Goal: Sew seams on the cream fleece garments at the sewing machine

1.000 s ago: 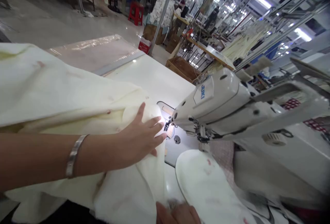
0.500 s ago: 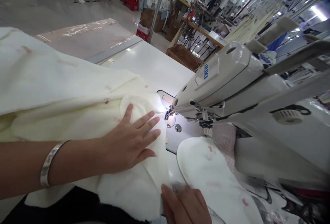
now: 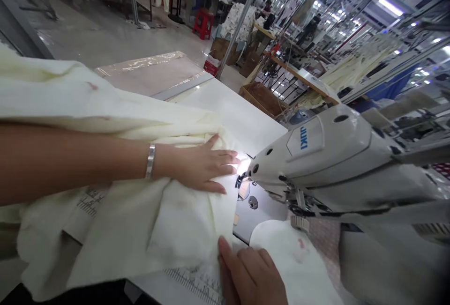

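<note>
My left hand (image 3: 200, 162) lies flat with fingers spread on pale cream fabric (image 3: 190, 220) marked with small reddish prints. Its fingertips are just left of the lit needle area of a white sewing machine (image 3: 326, 155). The fabric's edge runs under the presser foot (image 3: 241, 179). Lower down, my right hand (image 3: 255, 274) pinches that edge between thumb and fingers near the table's front. A second pale fabric piece (image 3: 281, 244) with a rounded end lies to the right, beside the metal needle plate (image 3: 267, 209).
Printed ruler scales (image 3: 197, 284) show on the white tabletop (image 3: 225, 96). A plastic-covered board (image 3: 151, 73) adjoins its far left. Beyond stand a metal pole (image 3: 242, 24), a brown box (image 3: 263, 99) and a red stool (image 3: 203, 24).
My left hand has slid forward toward the needle, and the fabric under it is more bunched. The view has tilted up and ruler marks now show. My right hand keeps its pinch.
</note>
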`<action>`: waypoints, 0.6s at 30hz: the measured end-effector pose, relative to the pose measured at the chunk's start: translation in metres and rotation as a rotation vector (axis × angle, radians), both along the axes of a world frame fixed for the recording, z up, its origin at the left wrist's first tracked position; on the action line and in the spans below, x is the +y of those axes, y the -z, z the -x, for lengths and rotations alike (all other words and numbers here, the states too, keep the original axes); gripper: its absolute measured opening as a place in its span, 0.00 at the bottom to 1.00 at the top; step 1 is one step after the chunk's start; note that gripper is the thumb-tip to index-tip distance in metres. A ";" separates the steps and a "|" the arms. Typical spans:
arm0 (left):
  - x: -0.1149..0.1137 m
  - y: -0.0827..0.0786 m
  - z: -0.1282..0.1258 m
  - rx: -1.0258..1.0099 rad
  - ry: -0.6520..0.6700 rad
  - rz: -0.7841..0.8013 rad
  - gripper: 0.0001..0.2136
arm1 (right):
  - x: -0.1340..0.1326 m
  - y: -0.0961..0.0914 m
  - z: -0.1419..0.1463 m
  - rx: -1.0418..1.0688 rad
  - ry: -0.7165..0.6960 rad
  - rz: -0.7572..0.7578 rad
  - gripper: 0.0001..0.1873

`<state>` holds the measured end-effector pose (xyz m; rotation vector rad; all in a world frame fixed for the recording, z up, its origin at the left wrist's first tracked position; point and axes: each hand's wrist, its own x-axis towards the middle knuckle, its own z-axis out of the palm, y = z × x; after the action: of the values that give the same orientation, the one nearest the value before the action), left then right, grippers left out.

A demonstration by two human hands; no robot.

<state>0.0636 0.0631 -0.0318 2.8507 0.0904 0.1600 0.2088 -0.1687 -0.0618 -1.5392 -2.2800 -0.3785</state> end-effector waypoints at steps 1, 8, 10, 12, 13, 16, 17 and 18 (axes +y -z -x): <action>0.010 -0.001 -0.005 0.006 0.021 0.012 0.22 | 0.008 -0.002 -0.001 0.029 0.013 0.000 0.12; 0.064 0.004 -0.043 -0.044 0.078 0.032 0.20 | 0.058 -0.015 -0.014 -0.052 0.064 0.028 0.15; 0.078 0.004 -0.053 -0.020 0.070 0.014 0.20 | 0.067 -0.015 -0.016 -0.057 0.088 0.013 0.16; 0.089 0.002 -0.059 -0.019 0.042 -0.015 0.19 | 0.073 -0.014 -0.018 -0.053 0.093 -0.003 0.16; 0.090 0.001 -0.060 -0.026 0.023 -0.031 0.19 | 0.074 -0.014 -0.018 -0.049 0.091 -0.004 0.16; 0.069 0.000 -0.047 -0.034 -0.095 -0.091 0.20 | 0.068 -0.015 -0.015 0.009 0.081 0.013 0.15; 0.052 0.001 -0.038 -0.027 -0.164 -0.115 0.21 | 0.063 -0.015 -0.012 0.050 0.078 0.007 0.13; 0.032 0.004 -0.028 -0.008 -0.246 -0.136 0.22 | 0.057 -0.014 -0.007 0.102 0.083 -0.016 0.10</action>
<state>0.0917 0.0950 -0.0353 2.9655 0.4454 0.2358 0.2160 -0.1114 -0.0474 -1.6112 -2.1363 -0.3311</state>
